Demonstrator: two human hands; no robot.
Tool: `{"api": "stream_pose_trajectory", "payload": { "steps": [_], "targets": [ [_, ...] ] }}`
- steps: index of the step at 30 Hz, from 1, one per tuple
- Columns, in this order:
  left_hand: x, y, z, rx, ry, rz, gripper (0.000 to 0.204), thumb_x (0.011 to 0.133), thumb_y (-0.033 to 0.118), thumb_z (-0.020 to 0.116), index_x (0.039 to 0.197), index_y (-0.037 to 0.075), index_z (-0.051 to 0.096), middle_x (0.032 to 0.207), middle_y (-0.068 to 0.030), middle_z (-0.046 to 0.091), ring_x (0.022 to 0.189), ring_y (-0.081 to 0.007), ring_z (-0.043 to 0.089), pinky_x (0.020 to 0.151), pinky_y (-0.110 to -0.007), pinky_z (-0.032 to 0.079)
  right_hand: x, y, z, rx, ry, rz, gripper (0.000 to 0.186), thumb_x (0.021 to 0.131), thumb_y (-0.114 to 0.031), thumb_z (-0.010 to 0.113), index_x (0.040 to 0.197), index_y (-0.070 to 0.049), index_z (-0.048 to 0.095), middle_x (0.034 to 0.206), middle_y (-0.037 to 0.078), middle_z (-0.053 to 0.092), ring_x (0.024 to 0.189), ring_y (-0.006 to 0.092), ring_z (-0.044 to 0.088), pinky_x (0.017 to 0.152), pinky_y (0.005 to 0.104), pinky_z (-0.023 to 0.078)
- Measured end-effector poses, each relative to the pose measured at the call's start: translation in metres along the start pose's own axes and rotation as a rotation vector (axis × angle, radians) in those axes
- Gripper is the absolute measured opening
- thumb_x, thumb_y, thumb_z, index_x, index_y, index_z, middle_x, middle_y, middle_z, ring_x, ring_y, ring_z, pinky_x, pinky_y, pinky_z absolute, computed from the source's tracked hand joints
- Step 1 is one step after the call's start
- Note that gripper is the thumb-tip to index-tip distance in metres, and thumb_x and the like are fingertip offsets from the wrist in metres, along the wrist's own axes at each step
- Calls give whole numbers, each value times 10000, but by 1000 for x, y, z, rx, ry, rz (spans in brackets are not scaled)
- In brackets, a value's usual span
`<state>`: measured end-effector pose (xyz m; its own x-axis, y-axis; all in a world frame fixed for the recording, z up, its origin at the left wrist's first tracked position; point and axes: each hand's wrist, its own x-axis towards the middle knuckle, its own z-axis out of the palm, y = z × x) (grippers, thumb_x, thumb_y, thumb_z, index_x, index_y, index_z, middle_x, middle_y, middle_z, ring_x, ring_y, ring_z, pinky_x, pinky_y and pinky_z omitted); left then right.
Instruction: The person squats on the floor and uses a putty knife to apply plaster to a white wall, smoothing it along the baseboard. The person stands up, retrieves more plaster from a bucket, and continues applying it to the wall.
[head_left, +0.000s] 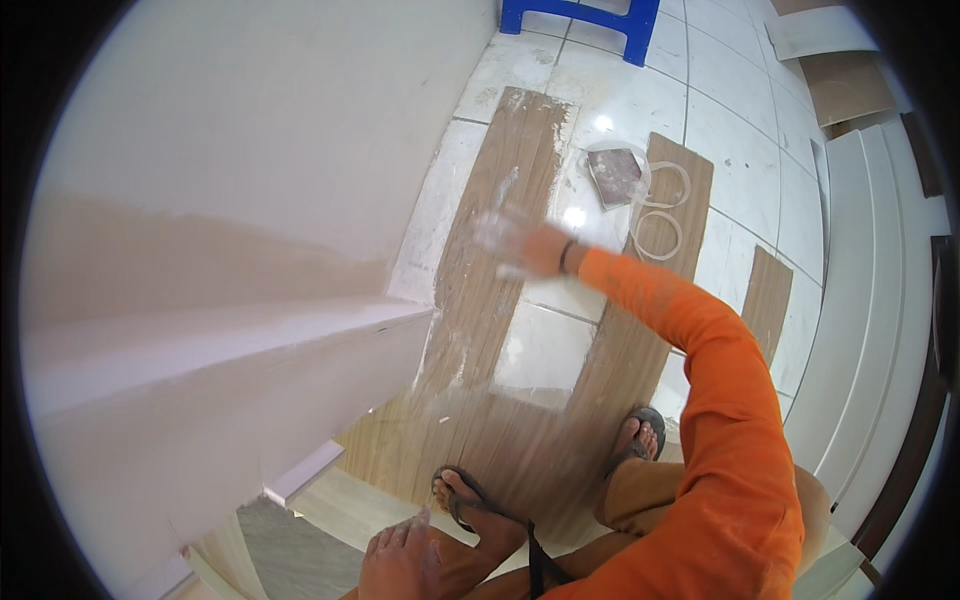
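Observation:
In the head view my right hand [532, 248], at the end of an orange sleeve, is over a wood-look plank [480, 190] streaked with white dust or paste. Its fingers are smeared by motion in a whitish blur, so what they hold cannot be made out. My left hand [400, 555] is low in the picture at my left leg, its dusty fingers loosely bent and lying over it. A grey-brown square piece [615, 175] and looped clear tubing or strip [657, 235] lie right of my right hand, beside and on a second plank [690, 170].
A white wall with a ledge [300, 340] fills the left. A blue plastic stool [580, 15] stands at the top. White tiles [730, 120] surround the planks. White panels [845, 300] and brown boards [845, 90] line the right. My sandalled feet [455, 490] are below.

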<state>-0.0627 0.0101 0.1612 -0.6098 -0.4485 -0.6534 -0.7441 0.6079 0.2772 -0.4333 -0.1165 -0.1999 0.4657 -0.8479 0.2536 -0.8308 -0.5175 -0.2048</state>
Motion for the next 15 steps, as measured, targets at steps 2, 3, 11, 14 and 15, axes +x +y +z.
{"api": "stream_pose_trajectory", "payload": {
  "steps": [2, 3, 11, 14, 15],
  "targets": [
    [-11, -8, 23, -144, 92, -80, 446, 935, 155, 571, 1349, -3, 523, 1099, -190, 678, 1017, -374, 640, 903, -449, 506, 16, 45, -34, -76, -55, 240, 608, 959, -409, 555, 1413, -17, 458, 1475, 223, 447, 1403, 369, 379, 1171, 512, 262],
    [-9, -13, 32, -206, 153, -95, 446, 914, 138, 580, 1335, -2, 538, 1077, -183, 683, 999, -372, 647, 888, -450, 514, 16, 71, -40, -60, 253, 337, 544, 940, -348, 572, 1345, 6, 496, 1403, 251, 493, 1345, 398, 422, 1116, 500, 316],
    [127, -10, 118, -1746, 341, -58, 542, 1067, 337, 407, 1491, 2, 366, 1442, -236, 498, 1344, -329, 489, 1125, -447, 364, 46, 7, -40, 240, 370, 533, 548, 1009, -368, 478, 1390, 26, 468, 1448, 251, 467, 1385, 405, 400, 1136, 563, 293],
    [229, 15, 115, -2466, 140, -55, 733, 1036, 462, 434, 1571, 54, 144, 1571, -236, 297, 1386, -402, 414, 1152, -530, 328, 37, -94, -54, 709, 468, 432, 542, 1029, -367, 458, 1418, 10, 462, 1512, 213, 424, 1435, 379, 351, 1175, 555, 241],
    [254, 21, 105, -2652, 69, -182, 750, 1028, 485, 438, 1573, 63, 143, 1580, -233, 277, 1388, -410, 406, 1149, -534, 332, 28, -119, -57, 910, 509, 369, 531, 1026, -357, 466, 1420, -1, 468, 1512, 207, 429, 1435, 373, 354, 1180, 562, 231]
  ]
}}
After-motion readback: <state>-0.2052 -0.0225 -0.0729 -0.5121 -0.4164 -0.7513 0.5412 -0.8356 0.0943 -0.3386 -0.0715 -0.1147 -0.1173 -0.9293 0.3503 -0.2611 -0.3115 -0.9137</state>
